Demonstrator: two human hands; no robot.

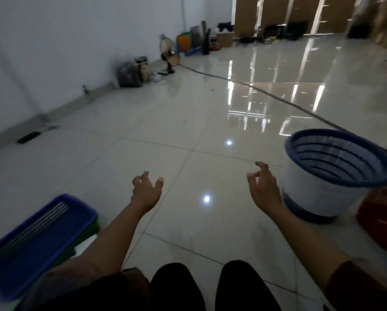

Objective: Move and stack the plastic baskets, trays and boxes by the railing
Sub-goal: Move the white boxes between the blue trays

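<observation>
At the far left we see a blue plastic tray [34, 240] lying low in the corner of the view, stacked on what looks like a green tray [88, 233], though motion blur leaves only a green edge showing beneath its right side. Pale ribs run along the blue tray's floor. Beyond it, a small dark flat object [28, 137] lies on the tiled floor [188, 104] near the skirting of the white wall [53, 41].

Moving right, our left hand [146, 190] is held out over the floor with its fingers spread and loosely curved, holding nothing and touching nothing. Below it, dark trouser legs [210, 288] fill the bottom edge.

Our right hand [263, 188] is likewise empty, palm turned inward, fingers relaxed and slightly bent. It hovers just beside the white basket [327, 189], whose blue rim tilts toward us and whose blue base rests on the floor; we cannot tell whether the hand brushes its wall.

At the far right a red basket [382, 218] sits close against the white one, partly cut off by the frame. A dark cable [266, 92] crosses the glossy floor behind, running back toward a standing fan [170, 55] and clutter along the wall.
</observation>
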